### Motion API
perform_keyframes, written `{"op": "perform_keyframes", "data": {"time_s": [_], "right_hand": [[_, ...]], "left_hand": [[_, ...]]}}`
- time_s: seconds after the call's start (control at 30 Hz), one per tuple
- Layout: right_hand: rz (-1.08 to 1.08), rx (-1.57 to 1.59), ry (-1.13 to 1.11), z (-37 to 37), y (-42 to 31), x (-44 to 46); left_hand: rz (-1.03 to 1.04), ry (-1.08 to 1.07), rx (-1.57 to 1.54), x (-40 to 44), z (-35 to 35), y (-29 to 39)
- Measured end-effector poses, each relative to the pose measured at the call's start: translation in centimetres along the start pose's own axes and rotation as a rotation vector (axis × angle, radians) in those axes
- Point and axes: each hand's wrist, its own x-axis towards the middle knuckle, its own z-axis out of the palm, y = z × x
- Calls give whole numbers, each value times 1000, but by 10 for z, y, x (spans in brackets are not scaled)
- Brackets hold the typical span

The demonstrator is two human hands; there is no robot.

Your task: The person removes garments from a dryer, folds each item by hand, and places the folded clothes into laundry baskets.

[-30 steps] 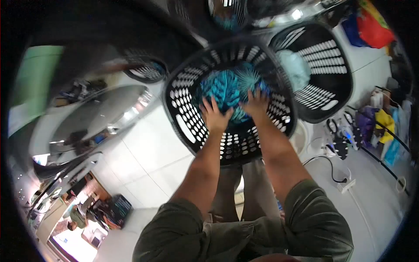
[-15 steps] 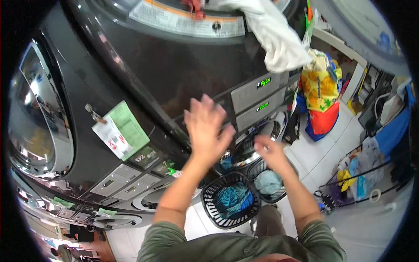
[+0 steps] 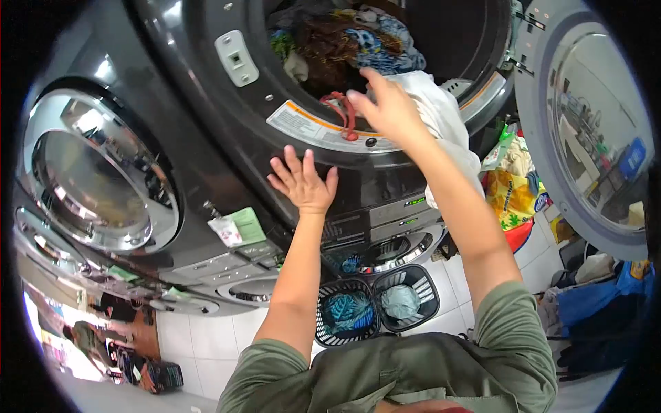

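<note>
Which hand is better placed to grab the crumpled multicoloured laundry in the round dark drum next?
Probably the right hand: it is at the drum opening, nearer the laundry; the left hand is lower, outside.

Your one view comes from a camera on your head, facing forward and steeply down, with your green shirt (image 3: 434,365) and sleeves (image 3: 515,323) close beneath it along the bottom edge. It looks past your forearms (image 3: 299,265) at the near front of the open machine (image 3: 365,182), with the baskets (image 3: 428,292) on the tiled floor (image 3: 217,341) farther below, while its wide, round-edged sight takes in the door (image 3: 599,131) at the right.
</note>
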Motion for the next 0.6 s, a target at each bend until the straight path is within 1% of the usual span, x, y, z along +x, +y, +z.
{"op": "perform_keyframes", "data": {"time_s": [0.03, 0.07, 0.1, 0.13, 0.17, 0.2, 0.27, 0.3, 0.33, 0.37, 0.4, 0.43, 0.47, 0.5, 0.53, 0.57, 0.6], "right_hand": [[310, 63, -227, 15, 2, 23], [510, 57, -593, 27, 12, 47], [381, 120, -767, 27, 7, 51], [432, 231, -841, 44, 26, 62], [416, 277, -712, 39, 18, 58], [395, 320, -584, 28, 2, 56], [286, 604, -286, 3, -30, 44], [151, 831, -187, -6, -44, 36], [38, 724, -200, -33, -65, 22], [47, 685, -285, -55, -86, 4], [67, 777, -421, -71, -103, -18], [8, 736, -450, -86, -124, -41], [129, 863, -715, -102, -139, -60], [122, 994, -818, -116, -154, -76], [-243, 1029, -769, -109, -153, -92], [-266, 1220, -942, -114, -159, -101], [-262, 1393, -1136, -119, -164, -111]], "left_hand": [[-2, 11, 7, 1, 0, 1], [-7, 6, -5, 2, -2, 2], [1, -1, 1, 1, -2, 2], [13, -6, 5, 1, -3, 1], [-5, -59, -21, 2, -8, 2], [-66, -138, -114, 8, -21, 8], [-125, -119, -345, 20, -50, 20], [-115, -87, -406, 27, -61, 26], [-110, -32, -545, 33, -66, 30], [-144, 25, -622, 42, -77, 38], [-175, 81, -698, 49, -85, 44], [-163, 126, -734, 50, -87, 44], [-147, 175, -772, 52, -87, 44], [-146, 170, -775, 48, -86, 44], [-263, -21, -951, 40, -82, 45], [-380, -219, -1118, 32, -77, 45], [-150, -134, -1091, 30, -97, 50]]}}
